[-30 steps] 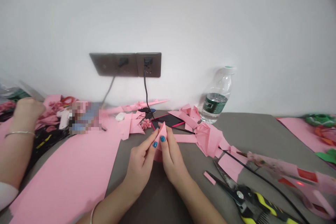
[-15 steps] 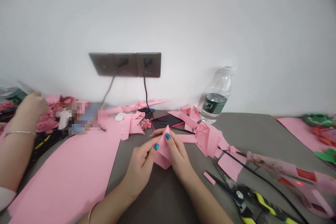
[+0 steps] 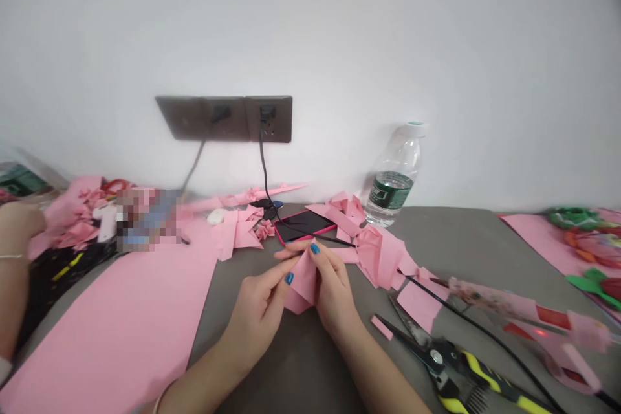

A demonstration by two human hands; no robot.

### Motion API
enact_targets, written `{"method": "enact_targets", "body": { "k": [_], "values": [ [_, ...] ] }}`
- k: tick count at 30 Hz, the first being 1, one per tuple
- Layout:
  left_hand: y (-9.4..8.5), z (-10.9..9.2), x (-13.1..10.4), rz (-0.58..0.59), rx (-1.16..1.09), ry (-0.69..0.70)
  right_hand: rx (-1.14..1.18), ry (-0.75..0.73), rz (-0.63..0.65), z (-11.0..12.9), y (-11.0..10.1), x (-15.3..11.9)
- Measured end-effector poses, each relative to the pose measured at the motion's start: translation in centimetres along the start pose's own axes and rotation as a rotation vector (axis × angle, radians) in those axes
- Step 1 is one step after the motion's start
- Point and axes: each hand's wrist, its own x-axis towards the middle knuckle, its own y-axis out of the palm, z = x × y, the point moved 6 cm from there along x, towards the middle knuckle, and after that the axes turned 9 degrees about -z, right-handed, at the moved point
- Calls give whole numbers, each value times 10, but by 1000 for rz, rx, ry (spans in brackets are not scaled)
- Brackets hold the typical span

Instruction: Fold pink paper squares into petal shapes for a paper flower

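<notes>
A small folded piece of pink paper (image 3: 301,284) is pinched between both my hands above the grey table (image 3: 466,239). My left hand (image 3: 259,307) grips its left side with thumb and forefinger. My right hand (image 3: 332,284) holds its right side, fingers curled over the top edge. The lower corner of the paper points down toward the table. A phone with a red case (image 3: 305,225) lies just beyond my hands.
A large pink sheet (image 3: 121,323) covers the table at left. Pink scraps (image 3: 383,255) pile right of my hands. Black-and-yellow pliers (image 3: 456,369) and a glue gun (image 3: 524,317) lie at right. A water bottle (image 3: 395,174) stands by the wall. Another person's arm (image 3: 12,272) is at far left.
My hands have lowered the pink paper toward the table and turned it. The other person's hand at the left has drawn back toward the left edge.
</notes>
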Motion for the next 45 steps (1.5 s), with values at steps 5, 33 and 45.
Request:
{"method": "enact_targets", "body": {
  "k": [5, 33, 45],
  "values": [
    [2, -3, -4, 24, 59, 37, -17, 19, -50, 3, -1, -1],
    [-14, -21, -4, -144, 319, 433, 204, 8, -23, 9, -4, 6],
    [-19, -21, -1, -179, 362, 447, 256, 53, -89, 5, -11, 12]
  ]
}}
